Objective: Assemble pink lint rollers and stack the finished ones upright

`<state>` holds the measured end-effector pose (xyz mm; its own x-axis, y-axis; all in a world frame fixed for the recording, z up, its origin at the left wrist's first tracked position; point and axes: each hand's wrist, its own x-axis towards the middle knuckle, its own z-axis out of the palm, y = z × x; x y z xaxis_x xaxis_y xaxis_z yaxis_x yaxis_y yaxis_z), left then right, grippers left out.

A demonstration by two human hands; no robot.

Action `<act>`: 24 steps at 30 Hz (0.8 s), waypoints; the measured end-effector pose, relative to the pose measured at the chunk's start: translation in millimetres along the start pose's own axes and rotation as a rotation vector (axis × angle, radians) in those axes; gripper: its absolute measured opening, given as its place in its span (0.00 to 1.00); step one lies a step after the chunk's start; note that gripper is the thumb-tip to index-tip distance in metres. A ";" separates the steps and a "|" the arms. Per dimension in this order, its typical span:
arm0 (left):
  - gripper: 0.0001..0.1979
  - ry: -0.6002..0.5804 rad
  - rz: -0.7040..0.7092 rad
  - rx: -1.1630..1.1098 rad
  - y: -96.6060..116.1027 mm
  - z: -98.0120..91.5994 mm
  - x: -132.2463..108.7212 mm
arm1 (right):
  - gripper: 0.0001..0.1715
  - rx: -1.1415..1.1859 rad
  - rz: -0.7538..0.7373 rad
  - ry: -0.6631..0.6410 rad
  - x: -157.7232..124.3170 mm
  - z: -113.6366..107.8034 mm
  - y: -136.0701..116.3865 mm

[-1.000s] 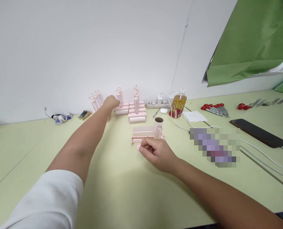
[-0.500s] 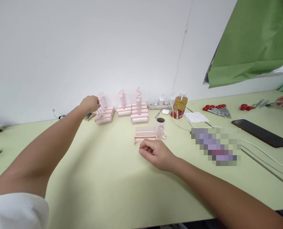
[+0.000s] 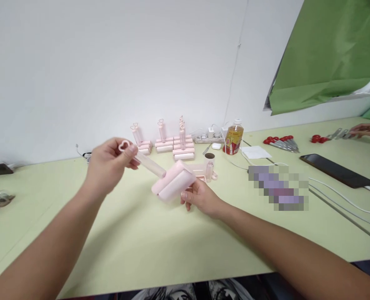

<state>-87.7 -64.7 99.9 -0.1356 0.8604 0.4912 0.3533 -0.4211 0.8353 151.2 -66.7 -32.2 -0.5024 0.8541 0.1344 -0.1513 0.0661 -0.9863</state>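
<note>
Pinched in my left hand (image 3: 108,164) is a clear tube (image 3: 150,164) with a pink heart-shaped loop at its top. The tube slants down to the right, its lower end meeting a pale pink case (image 3: 174,181); whether the two are joined I cannot tell. My right hand (image 3: 203,198) grips the lower right end of this case, some fingers hidden behind it. Both pieces are tilted above the table. Partly covered behind them lies an open pink case (image 3: 200,178), with a small clear bottle (image 3: 209,171) standing by it.
Along the wall stand stacked pink cases (image 3: 183,155) topped with heart-ended tubes (image 3: 162,131). To the right are a cardboard tube (image 3: 209,159), a drink bottle (image 3: 234,137), a power strip (image 3: 197,138), red-handled tools (image 3: 283,143), a black phone (image 3: 337,171) and white cables. Another person's hand (image 3: 367,130) holds metal tools.
My left hand has come back from the left stack toward me, bringing a heart-topped tube and a pink case. My right hand, previously curled near the open case, now grips the pale pink case.
</note>
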 end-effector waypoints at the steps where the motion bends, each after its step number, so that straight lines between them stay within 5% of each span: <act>1: 0.16 0.002 -0.034 -0.055 -9.9 5.1 -8.8 | 0.30 0.045 -0.035 0.013 0.4 2.4 -1.9; 4: 0.25 0.073 -0.107 -0.289 -36.8 19.4 -31.3 | 0.27 0.123 -0.048 0.093 3.5 9.3 -6.6; 8: 0.32 -0.145 -0.219 -0.400 -58.3 36.6 -58.2 | 0.27 0.130 -0.021 0.121 10.9 22.0 -9.0; 11: 0.26 -0.188 -0.324 -0.421 -65.4 44.6 -71.4 | 0.25 0.051 -0.005 0.051 17.3 32.9 -11.8; 14: 0.21 -0.004 -0.313 -0.472 -68.9 39.9 -68.8 | 0.23 -0.107 -0.069 0.051 30.7 35.3 -20.9; 19: 0.19 0.484 -0.211 -0.598 -71.6 8.9 -39.6 | 0.20 -0.582 -0.098 0.162 79.9 14.9 -47.5; 24: 0.20 0.489 -0.280 -0.624 -77.7 2.6 -29.3 | 0.20 -1.416 0.050 -0.217 132.7 10.8 -49.5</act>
<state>-108.8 -56.4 19.9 -0.5789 0.7960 0.1770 -0.3104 -0.4158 0.8549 82.8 37.7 35.5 -0.6191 0.7851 -0.0180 0.7656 0.5983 -0.2364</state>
